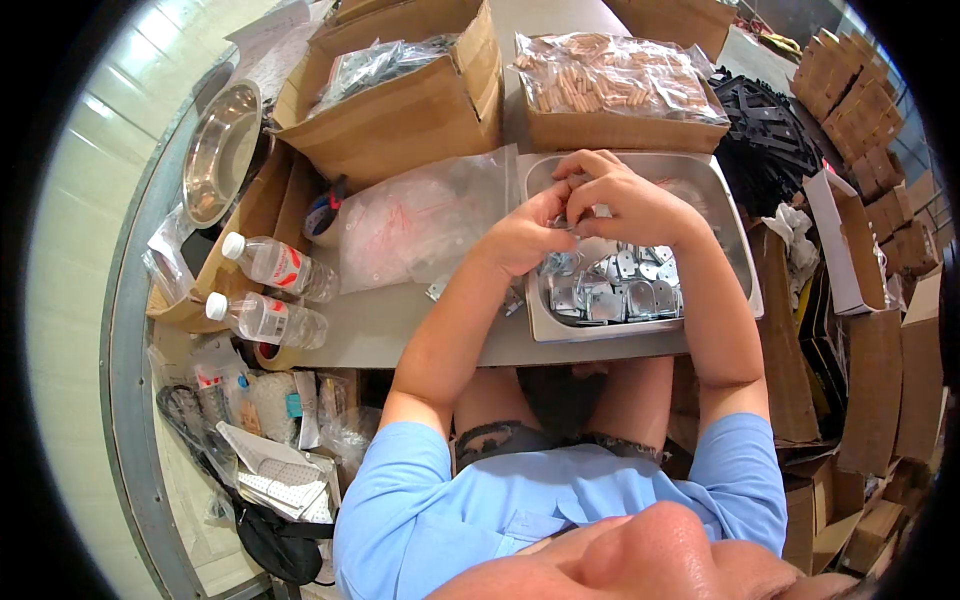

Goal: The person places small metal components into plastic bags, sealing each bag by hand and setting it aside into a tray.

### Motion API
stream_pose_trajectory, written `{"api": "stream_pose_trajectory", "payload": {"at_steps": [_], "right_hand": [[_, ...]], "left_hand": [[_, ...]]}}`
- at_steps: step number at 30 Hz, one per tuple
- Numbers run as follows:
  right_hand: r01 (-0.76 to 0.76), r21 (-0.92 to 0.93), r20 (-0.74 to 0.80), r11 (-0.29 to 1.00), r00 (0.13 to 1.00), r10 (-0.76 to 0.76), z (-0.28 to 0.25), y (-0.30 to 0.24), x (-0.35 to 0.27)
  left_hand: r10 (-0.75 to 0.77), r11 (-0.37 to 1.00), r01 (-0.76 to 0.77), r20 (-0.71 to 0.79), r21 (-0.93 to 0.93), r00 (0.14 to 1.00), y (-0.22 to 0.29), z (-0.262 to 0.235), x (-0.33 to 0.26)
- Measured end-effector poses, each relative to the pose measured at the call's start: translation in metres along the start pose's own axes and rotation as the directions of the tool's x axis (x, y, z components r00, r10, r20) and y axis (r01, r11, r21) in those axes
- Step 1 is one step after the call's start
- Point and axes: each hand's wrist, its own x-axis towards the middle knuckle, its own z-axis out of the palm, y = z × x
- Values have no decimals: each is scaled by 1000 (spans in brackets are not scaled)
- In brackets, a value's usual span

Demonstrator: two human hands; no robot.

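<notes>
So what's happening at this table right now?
A person in a light blue shirt sits at a grey table, both hands over a shallow rectangular steel tray holding a pile of small flat silver metal plates. The left hand and right hand meet above the pile, pinching something small that cannot be made out. Beside the tray lie clear plastic bags; two clear plastic water bottles lie on their sides farther left.

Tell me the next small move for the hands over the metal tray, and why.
Probably lower the left hand to pick another metal plate from the tray. Both hands, the right hand too, meet above the tray with fingers pinched on something small, too hidden to identify, and the loose plates lie piled directly below them.
</notes>
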Motion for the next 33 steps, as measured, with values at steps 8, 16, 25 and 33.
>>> {"api": "stream_pose_trajectory", "payload": {"at_steps": [8,16,25,33], "right_hand": [[-190,187,-234,964,944,231,-3,11,5],[-465,140,-139,874,865,483,-1,13,8],[-211,269,-69,940,969,237,3,21,6],[-142,467,-44,873,982,183,2,18,6]], "left_hand": [[134,971,-41,-394,234,909,4,-5,4],[255,911,-26,-514,411,819,-3,-10,7],[387,798,-25,-480,603,787,5,2,5],[402,836,-127,-439,534,803,4,-1,7]]}}
